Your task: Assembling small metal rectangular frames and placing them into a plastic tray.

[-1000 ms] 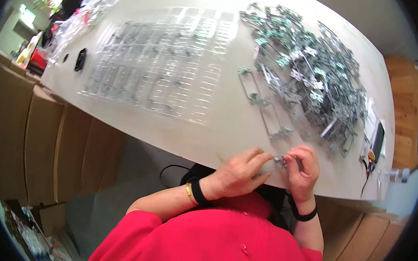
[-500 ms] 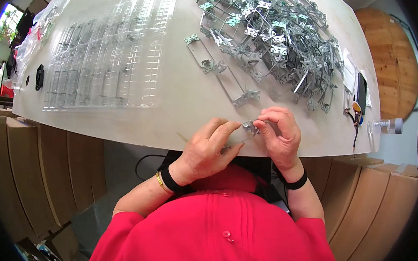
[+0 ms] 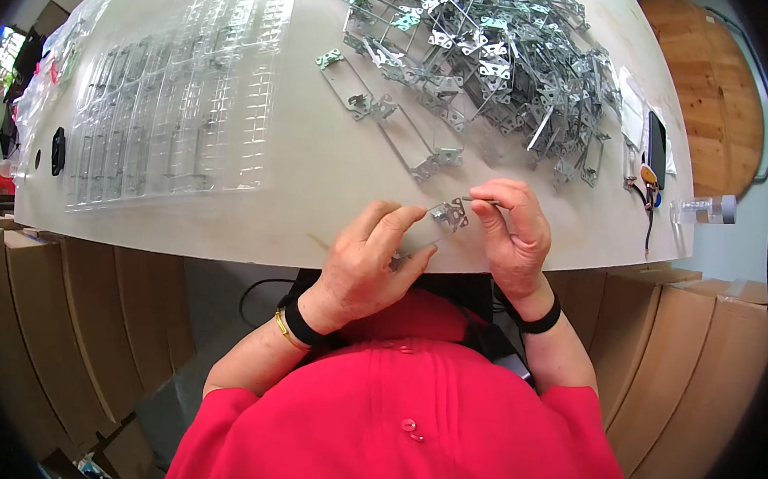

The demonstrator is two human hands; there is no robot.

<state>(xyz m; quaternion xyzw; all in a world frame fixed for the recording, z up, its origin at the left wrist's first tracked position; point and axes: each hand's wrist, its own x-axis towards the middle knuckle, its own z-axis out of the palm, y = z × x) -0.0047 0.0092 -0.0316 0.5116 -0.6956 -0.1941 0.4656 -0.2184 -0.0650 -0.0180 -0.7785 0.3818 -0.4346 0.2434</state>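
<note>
While the left hand [image 3: 369, 261] curls around a metal bracket [image 3: 449, 215], its fingers cover much of the piece; only the plated end near the right hand [image 3: 513, 235] shows plainly, just above the table's near edge. A bit of grey metal peeks out between left thumb and forefinger, but how the fingers grip it cannot be made out. The right thumb and forefinger are pinched on a slim metal rod [image 3: 480, 200], whose tip reaches the bracket's upper corner; whether the two are joined is unclear, and its other end disappears into the fingertips.

Beyond the hands, linked metal frames [image 3: 383, 106] lie on the white table [image 3: 315, 204]. The heap of metal brackets [image 3: 512, 62] behind them is cut off by the top edge, its pieces too tangled to count. Clear plastic trays [image 3: 266, 80] sit at left, glare and see-through walls blurring the grey parts [image 3: 146, 80] within. At right, the pliers-like tool [image 3: 648, 176] partly overlaps a dark phone [image 3: 657, 147].
</note>
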